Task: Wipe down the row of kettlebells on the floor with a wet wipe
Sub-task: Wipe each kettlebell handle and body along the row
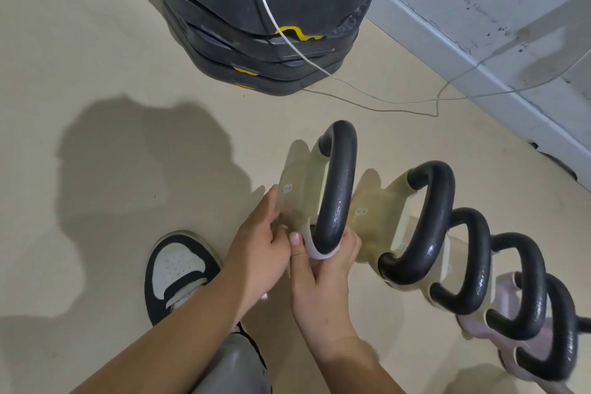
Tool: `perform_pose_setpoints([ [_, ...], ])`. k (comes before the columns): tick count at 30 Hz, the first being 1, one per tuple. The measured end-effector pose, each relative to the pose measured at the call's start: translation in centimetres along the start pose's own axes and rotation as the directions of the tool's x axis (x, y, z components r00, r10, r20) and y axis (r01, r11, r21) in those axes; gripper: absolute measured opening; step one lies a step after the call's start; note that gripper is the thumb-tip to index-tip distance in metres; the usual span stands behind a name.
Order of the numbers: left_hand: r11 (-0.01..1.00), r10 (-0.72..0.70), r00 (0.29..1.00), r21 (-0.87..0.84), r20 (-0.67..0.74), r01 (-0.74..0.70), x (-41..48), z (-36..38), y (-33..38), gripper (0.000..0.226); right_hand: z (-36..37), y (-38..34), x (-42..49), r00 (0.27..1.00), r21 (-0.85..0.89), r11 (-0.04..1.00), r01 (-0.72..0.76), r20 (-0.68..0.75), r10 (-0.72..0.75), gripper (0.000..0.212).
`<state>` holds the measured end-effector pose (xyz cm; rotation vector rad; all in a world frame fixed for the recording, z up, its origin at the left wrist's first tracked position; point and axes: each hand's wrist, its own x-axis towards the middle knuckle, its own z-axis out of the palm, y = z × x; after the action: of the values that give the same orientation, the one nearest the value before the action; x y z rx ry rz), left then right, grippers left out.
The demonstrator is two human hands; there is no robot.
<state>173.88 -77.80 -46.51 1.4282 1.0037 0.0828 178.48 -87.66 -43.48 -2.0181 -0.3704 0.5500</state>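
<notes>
Several kettlebells with black handles stand in a row on the floor, running from centre to lower right. The nearest-left one (pixel 335 182) is pale yellow and marked 8. My right hand (pixel 323 278) grips the near end of its handle with a white wet wipe (pixel 315 248) wrapped around the bar. My left hand (pixel 259 246) rests against the yellow body, steadying it. The second yellow kettlebell (pixel 425 221) stands right beside it, and a pinkish one (pixel 543 339) sits at the lower right.
A stack of black weight plates with yellow marks (pixel 256 9) stands at the top centre. A thin white cable (pixel 399 102) trails across the floor toward the grey wall (pixel 499 25) at right. My shoe (pixel 179 269) is at lower left.
</notes>
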Motion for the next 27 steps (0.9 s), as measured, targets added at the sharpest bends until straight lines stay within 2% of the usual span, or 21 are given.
perform_pose_setpoints([
  [2, 0.999, 0.026, 0.999, -0.022, -0.03, -0.026, -0.1, -0.1, 0.3, 0.064, -0.2, -2.8, 0.0, 0.998, 0.065, 0.998, 0.013, -0.063, -0.009, 0.052],
  [4, 0.994, 0.091, 0.994, 0.068, -0.061, -0.087, -0.3, -0.1, 0.8, 0.06, -0.7, -5.9, 1.9, 0.991, 0.078, 0.997, -0.006, -0.131, 0.016, 0.056],
  [6, 0.99, 0.118, 0.991, 0.083, -0.07, -0.112, -0.2, -0.1, 1.1, 0.067, -1.2, -8.2, 5.9, 0.981, 0.039, 0.99, -0.138, -0.134, 0.142, 0.058],
  [8, 0.995, 0.095, 0.994, 0.046, -0.048, -0.092, 0.0, 0.0, 1.2, 0.068, -1.6, -10.0, 9.9, 0.956, 0.012, 0.957, -0.29, -0.032, 0.29, 0.047],
  [11, 0.994, 0.104, 0.993, 0.02, -0.046, -0.103, -0.2, 0.2, 1.9, 0.065, -1.6, -11.3, 12.3, 0.891, 0.112, 0.886, -0.451, 0.119, 0.438, 0.031],
  [13, 0.996, 0.088, 0.995, 0.002, -0.047, -0.088, -0.2, 0.0, 2.3, 0.067, -1.7, -11.3, 11.5, 0.904, 0.052, 0.904, -0.424, 0.088, 0.419, 0.025],
  [15, 0.996, 0.09, 0.995, 0.008, -0.043, -0.09, -0.1, -0.3, 2.6, 0.071, -1.7, -10.5, 9.5, 0.943, -0.012, 0.943, -0.333, 0.024, 0.333, 0.018],
  [17, 0.996, 0.085, 0.994, 0.003, -0.066, -0.085, 0.1, -0.3, 2.6, 0.074, -1.5, -9.0, 6.5, 0.974, 0.039, 0.974, -0.225, -0.021, 0.226, 0.014],
  [20, 0.996, 0.091, 0.99, -0.008, -0.105, -0.093, 0.2, -0.3, 2.2, 0.057, -0.8, -6.2, 2.7, 0.999, 0.042, 0.999, -0.015, -0.046, 0.017, 0.05],
  [22, 0.997, 0.082, 0.989, -0.006, -0.125, -0.083, 0.1, -0.4, 2.1, 0.051, -0.7, -4.6, 1.3, 0.999, 0.007, 0.999, 0.046, -0.022, -0.046, 0.07],
  [24, 0.997, 0.07, 0.989, -0.015, -0.131, -0.072, -0.1, -0.6, 2.2, 0.052, -0.8, -3.4, 0.7, 0.998, -0.032, 0.998, 0.057, 0.015, -0.056, 0.082],
  [27, 0.995, 0.096, 0.987, 0.004, -0.127, -0.096, -0.4, -0.8, 2.9, 0.044, -2.2, -2.9, -0.7, 0.985, -0.113, 0.993, 0.028, 0.17, -0.009, 0.092],
])
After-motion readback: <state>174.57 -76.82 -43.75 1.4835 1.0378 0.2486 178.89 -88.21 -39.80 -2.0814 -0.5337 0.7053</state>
